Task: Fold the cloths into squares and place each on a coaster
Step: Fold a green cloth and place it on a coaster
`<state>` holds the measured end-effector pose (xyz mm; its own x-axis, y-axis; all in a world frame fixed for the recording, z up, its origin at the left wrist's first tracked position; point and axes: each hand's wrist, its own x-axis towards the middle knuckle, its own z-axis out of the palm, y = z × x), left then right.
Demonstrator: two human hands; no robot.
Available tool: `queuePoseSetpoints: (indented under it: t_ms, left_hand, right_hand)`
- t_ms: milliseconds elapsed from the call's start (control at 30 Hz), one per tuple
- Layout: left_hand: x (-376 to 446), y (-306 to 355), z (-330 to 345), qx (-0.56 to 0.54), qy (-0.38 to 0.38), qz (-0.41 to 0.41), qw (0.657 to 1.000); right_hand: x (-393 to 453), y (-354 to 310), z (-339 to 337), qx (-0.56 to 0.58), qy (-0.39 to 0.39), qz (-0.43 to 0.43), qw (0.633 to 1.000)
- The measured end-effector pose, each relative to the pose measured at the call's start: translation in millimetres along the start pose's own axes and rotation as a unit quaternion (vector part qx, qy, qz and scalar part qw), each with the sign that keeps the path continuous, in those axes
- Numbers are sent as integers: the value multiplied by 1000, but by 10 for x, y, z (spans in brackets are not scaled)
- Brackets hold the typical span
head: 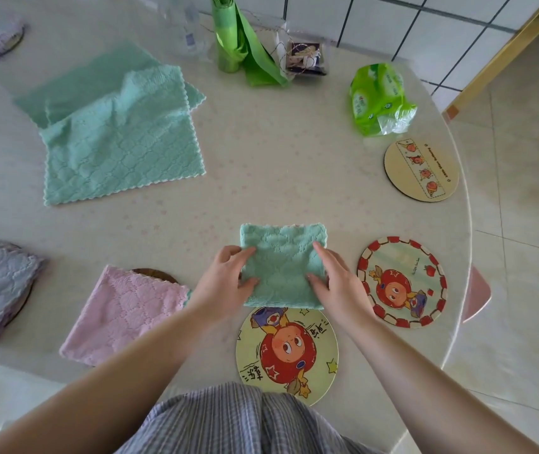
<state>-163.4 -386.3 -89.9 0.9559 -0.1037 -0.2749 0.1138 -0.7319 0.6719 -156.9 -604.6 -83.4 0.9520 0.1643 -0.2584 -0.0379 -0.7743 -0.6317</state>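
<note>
Your left hand and right hand pinch the two sides of a folded green cloth, thumbs on top, fingers under its edges. The cloth lies on the table, its near edge just over the yellow coaster. A red-rimmed coaster is just to the right. Two unfolded green cloths lie far left, and a folded pink cloth sits on a dark coaster.
</note>
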Motion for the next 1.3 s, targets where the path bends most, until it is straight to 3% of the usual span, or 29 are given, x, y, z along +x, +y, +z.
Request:
queuePoseSetpoints:
  t_ms: [100,167,267,400,533,600,667,767,833,933,1167,1300]
  left_hand:
    - [-32,-10,-17,87,67,52,993]
    - [-56,2,18,157,89,118,976]
    - [-30,68,134,247,39,178,952]
    - [50,11,193,313,-66,115,941]
    - [122,-7,140,330,-107,93,933]
    - [84,41,102,298,-87,99,946]
    - [-3,67,62,218,-25,80,972]
    - [-130,23,-12,65,73,-49,994]
    - [-159,-16,-66,-28,77,-111,990]
    - [-121,7,-83,-88,13,-122,989]
    - [-27,189,-141,-247,23,-171,954]
    - [-301,222,-126,-288,11,-134,948]
  right_hand:
    - [-4,-12,-15,-29,62,16,998]
    - [2,-49,-20,-109,68,-9,992]
    - [22,-143,47,-206,-10,-85,975]
    - [63,-71,121,-286,-94,-64,952]
    - [125,-37,82,-290,-128,-55,947]
    - [119,-68,53,-249,-98,-59,962]
    - [56,-68,11,-167,-10,-22,986]
    - [-80,-42,-81,13,58,112,992]
    - [-109,-51,-86,81,46,163,982]
    - [-45,-82,-57,115,20,182,976]
    - [-108,-276,-160,293,14,238,926]
    - [-507,-303,-203,442,30,250,861]
